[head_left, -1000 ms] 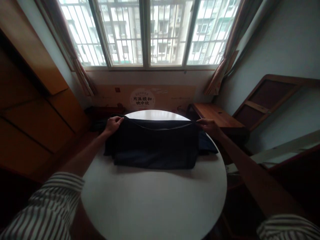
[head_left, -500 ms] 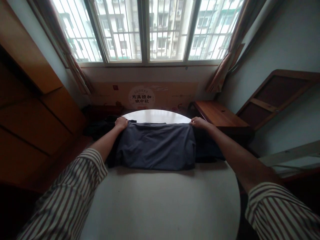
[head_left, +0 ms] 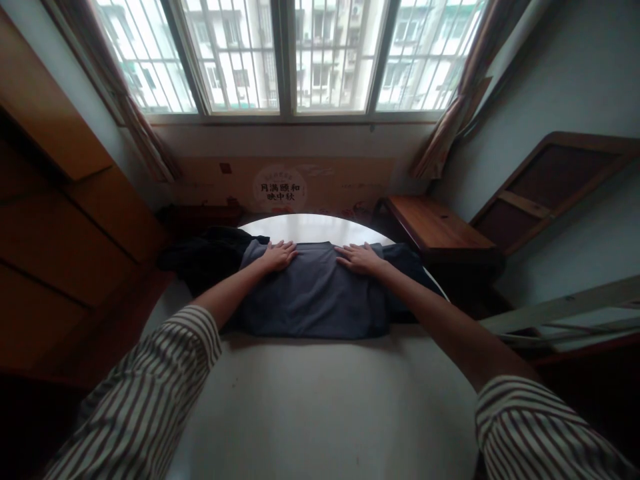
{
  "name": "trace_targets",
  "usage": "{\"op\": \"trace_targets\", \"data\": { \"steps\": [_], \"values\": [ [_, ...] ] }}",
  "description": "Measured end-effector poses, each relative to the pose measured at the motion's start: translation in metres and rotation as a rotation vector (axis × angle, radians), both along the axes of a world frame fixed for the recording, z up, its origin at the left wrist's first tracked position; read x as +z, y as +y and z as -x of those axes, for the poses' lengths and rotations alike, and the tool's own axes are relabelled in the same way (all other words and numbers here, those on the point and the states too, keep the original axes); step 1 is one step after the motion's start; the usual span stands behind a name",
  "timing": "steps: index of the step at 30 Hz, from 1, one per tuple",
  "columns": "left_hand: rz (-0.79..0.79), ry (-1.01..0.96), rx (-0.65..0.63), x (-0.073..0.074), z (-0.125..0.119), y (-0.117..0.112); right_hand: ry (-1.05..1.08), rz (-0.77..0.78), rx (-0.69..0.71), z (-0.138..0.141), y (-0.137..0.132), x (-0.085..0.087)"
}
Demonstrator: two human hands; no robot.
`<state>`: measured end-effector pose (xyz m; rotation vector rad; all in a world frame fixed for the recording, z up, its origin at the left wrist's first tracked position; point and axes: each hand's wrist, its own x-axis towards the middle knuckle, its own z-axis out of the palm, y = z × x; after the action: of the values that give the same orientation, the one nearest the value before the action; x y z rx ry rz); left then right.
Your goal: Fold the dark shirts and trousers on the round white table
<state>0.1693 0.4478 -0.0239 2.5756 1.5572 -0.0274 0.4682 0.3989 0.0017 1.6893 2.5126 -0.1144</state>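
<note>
A folded grey-blue garment (head_left: 315, 300) lies across the white round table (head_left: 320, 407), with a few creases on its upper face. Flat on its far left part rests my left hand (head_left: 279, 256), fingers stretched out. My right hand (head_left: 360, 259) presses on the far right part, its fingers spread and pointing inward. Neither hand grips the cloth. Dark cloth (head_left: 207, 257) is bunched on the left beside the garment, and more dark navy cloth (head_left: 407, 267) sticks out on the right. Whether these dark pieces belong to one garment I cannot tell.
A wooden side table (head_left: 440, 223) stands behind the table on the right. Orange-brown cabinets (head_left: 100, 227) line the left. Beyond the table are a wall with a printed banner (head_left: 345, 180) and a barred window (head_left: 330, 60). A wooden framed piece (head_left: 550, 187) leans at right.
Both hands have let go of the garment's far corners and moved inward, now lying flat on top of it. The view has shifted slightly.
</note>
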Motion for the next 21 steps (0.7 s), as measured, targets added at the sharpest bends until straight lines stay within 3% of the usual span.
{"op": "trace_targets", "data": {
  "steps": [7,11,14,17,21],
  "values": [
    [-0.018,-0.014,0.118,0.005,-0.001,0.01,0.011,-0.057,-0.216,-0.012,0.01,0.02],
    [-0.193,-0.02,0.112,0.023,-0.014,-0.011,0.049,-0.148,-0.195,-0.01,-0.02,0.041],
    [-0.262,-0.099,-0.154,0.036,-0.018,-0.057,0.172,-0.165,0.076,-0.005,-0.077,0.049],
    [-0.229,-0.149,-0.445,0.038,0.001,-0.122,0.268,-0.15,0.402,-0.006,-0.149,0.043],
    [-0.267,-0.134,-0.564,0.025,0.053,-0.19,0.161,-0.257,0.466,-0.022,-0.214,0.015]
  ]
}}
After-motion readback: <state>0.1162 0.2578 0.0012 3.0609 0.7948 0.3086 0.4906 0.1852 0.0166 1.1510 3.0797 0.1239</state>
